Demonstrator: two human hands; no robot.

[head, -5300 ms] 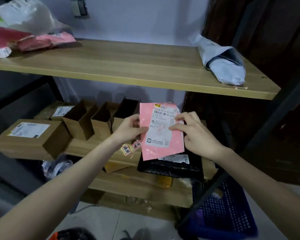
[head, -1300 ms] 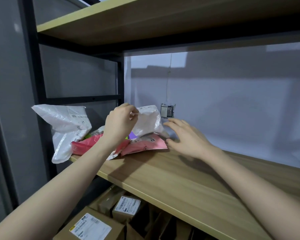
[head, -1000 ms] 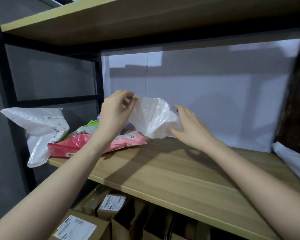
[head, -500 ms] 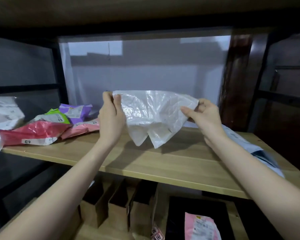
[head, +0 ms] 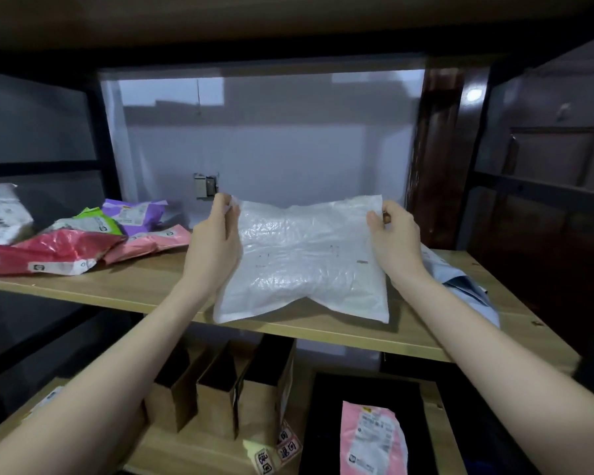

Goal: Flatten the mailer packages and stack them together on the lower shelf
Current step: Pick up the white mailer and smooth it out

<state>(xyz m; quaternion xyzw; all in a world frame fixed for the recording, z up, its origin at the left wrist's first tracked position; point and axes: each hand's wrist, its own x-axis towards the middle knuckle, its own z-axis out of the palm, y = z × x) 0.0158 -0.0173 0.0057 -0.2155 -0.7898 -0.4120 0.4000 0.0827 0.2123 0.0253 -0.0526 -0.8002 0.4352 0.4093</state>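
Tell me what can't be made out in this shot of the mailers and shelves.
All in the head view:
- Pink mailer label print: too small to read.
- Grey mailer: largely behind the right hand and forearm.
- White mailer contents: hidden by the plastic.
- White bag: cut off by the left edge.

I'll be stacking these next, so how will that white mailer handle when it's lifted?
Probably floppy: the white mailer, pinched at its top corners by the left hand and right hand, sags and wrinkles between them. Likely light, since a fingertip grip holds it. Its glossy film may be slippery.
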